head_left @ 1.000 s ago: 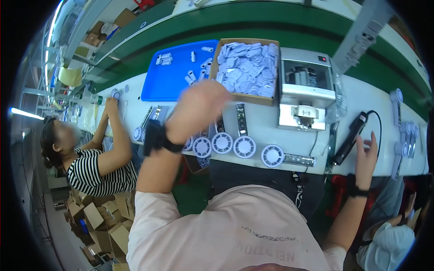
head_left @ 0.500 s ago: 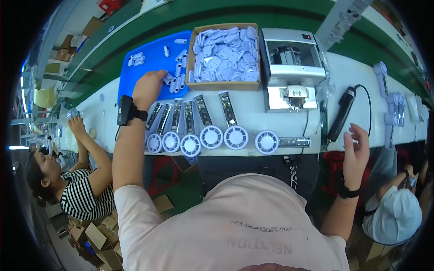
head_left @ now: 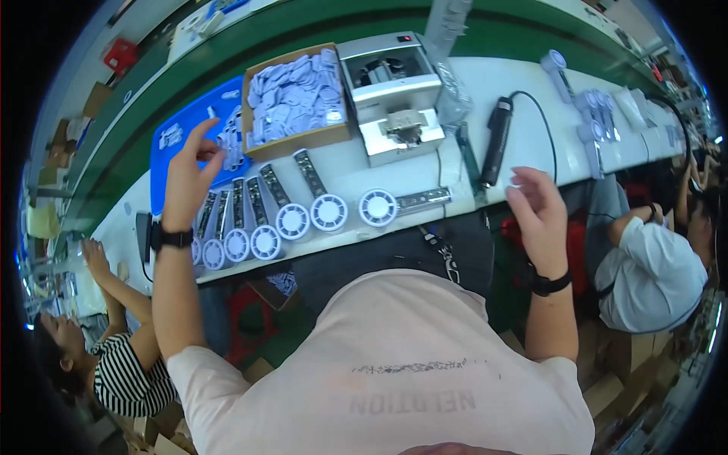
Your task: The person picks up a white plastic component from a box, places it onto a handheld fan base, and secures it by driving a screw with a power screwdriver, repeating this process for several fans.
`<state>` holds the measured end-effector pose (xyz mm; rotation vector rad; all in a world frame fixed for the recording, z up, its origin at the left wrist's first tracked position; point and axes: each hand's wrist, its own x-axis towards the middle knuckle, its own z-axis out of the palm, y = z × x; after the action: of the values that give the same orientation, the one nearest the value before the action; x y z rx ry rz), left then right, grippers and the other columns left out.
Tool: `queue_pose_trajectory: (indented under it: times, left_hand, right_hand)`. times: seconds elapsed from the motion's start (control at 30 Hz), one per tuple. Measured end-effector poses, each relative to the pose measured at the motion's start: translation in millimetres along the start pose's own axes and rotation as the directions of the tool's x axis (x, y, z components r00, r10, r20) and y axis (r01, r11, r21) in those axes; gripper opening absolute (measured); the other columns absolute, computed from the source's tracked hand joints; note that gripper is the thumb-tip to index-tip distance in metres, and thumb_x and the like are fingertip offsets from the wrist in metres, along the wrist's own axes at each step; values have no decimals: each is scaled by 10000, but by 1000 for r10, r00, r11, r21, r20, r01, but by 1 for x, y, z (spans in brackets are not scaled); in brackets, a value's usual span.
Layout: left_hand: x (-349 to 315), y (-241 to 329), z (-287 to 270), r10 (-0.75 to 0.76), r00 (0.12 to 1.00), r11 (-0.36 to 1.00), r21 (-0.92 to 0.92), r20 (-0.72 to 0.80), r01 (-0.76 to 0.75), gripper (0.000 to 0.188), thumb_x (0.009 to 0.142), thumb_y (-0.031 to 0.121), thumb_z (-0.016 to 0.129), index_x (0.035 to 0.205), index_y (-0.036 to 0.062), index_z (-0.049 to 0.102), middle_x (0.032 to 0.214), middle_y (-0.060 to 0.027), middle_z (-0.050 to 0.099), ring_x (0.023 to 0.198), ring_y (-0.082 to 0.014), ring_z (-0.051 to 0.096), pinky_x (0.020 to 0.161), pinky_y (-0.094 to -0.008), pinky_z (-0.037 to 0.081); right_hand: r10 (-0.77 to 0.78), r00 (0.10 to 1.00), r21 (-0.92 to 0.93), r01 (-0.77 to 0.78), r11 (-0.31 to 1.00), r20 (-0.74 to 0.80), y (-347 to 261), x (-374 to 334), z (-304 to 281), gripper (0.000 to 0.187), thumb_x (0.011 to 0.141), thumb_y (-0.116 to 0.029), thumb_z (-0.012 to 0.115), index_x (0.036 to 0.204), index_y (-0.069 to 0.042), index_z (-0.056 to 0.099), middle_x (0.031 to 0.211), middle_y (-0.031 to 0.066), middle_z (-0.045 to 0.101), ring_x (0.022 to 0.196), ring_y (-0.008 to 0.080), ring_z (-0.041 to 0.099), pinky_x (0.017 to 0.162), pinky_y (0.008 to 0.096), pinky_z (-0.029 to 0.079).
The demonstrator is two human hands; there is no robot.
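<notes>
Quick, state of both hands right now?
Left hand: open, over the blue tray, nothing visibly held.
Right hand: open, nothing visibly held, near the black corded tool.

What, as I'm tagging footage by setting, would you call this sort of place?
Probably a factory assembly area: the white workbench holds a row of matching round-headed devices with what look like exposed circuit boards, a cardboard box full of loose plastic parts, and a black corded tool.
</notes>
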<state>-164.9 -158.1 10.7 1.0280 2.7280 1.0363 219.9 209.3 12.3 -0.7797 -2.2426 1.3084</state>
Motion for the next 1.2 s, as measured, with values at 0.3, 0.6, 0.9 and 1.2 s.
queue_pose_trajectory:
  times: [0.3, 0.6, 0.9, 1.2]
  left_hand:
    - [-96, 168, 133, 554, 831, 714, -486, -48, -504, 340, 773, 21, 834, 1081, 61, 695, 1022, -90, 741, 914, -314, 704, 799, -399, 555]
    - [-99, 161, 131, 471, 881, 857, -254, 38, -447, 394, 794, 88, 834, 1156, 61, 684, 1150, -107, 697, 1033, -345, 661, 880, -434, 525]
    - [-72, 171, 169, 424, 883, 901, 11, 201, -435, 294, 811, 144, 805, 1072, 80, 688, 1082, -69, 669, 1098, -293, 620, 933, -415, 499]
    - [-68, 167, 175, 403, 888, 915, -58, 220, -400, 267, 805, 106, 814, 1047, 51, 716, 1066, -78, 712, 1051, -286, 672, 882, -412, 557]
  right_hand:
    - [-141, 875, 416, -74, 906, 462, -34, -20, 71, 295, 918, -34, 784, 1202, 3, 714, 1119, 104, 731, 946, 157, 694, 827, 297, 564]
    - [-442, 766, -133, 555, 821, 466, 0, 39, 48, 253, 825, -62, 835, 1063, -36, 753, 1021, 113, 699, 882, 302, 679, 770, 369, 545]
    - [-531, 650, -133, 691, 710, 543, 16, 47, 84, 234, 805, -84, 830, 1023, -43, 755, 973, 85, 673, 889, 294, 642, 822, 403, 533]
    - [-508, 664, -3, 610, 793, 549, 27, 55, 75, 212, 829, -69, 822, 1027, -29, 758, 1025, 87, 691, 962, 298, 652, 837, 393, 542]
